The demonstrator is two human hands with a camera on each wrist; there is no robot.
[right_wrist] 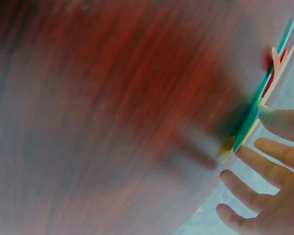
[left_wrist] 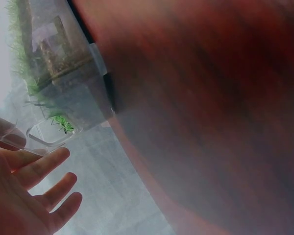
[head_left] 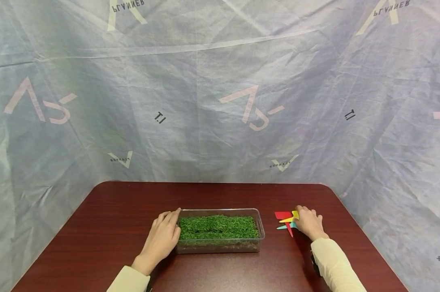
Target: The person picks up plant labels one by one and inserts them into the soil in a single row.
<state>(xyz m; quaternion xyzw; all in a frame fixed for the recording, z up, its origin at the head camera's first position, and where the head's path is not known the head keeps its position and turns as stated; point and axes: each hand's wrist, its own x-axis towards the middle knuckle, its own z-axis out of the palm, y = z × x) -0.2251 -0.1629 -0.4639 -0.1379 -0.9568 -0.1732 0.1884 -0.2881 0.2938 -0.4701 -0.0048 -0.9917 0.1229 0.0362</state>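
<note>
Two hands apart. The left hand [head_left: 159, 239] is at the clear box [head_left: 194, 245], fingers nearly straight and relaxed, touching its left end; in the left wrist view thumb and forefinger are at a corner of the rim, other fingers spread away from it. The right hand [head_left: 309, 221] is over the tags, thumb and forefinger touching a green-blue tag [head_left: 293, 225], remaining fingers loose; cannot tell whether those two grip it.

Box sits about mid-width on the dark red-brown table [head_left: 114, 227], its long sides roughly parallel to the table's far edge, well apart from both side edges. Inside: green grass [head_left: 216, 231], a brownish layer below it showing through the front wall.

Tags lie right of the box, between it and the table's right edge. A red tag [head_left: 283, 215] and a yellow tag [head_left: 289, 220] overlap the green-blue one, stems crossing; the red stem points toward the near side.

Table's far corners rounded. Grey cloth [head_left: 187, 142] hangs behind and along both sides, printed with pink and yellowish marks, some lettering reversed. Cream sleeves [head_left: 333, 259] on both arms.
</note>
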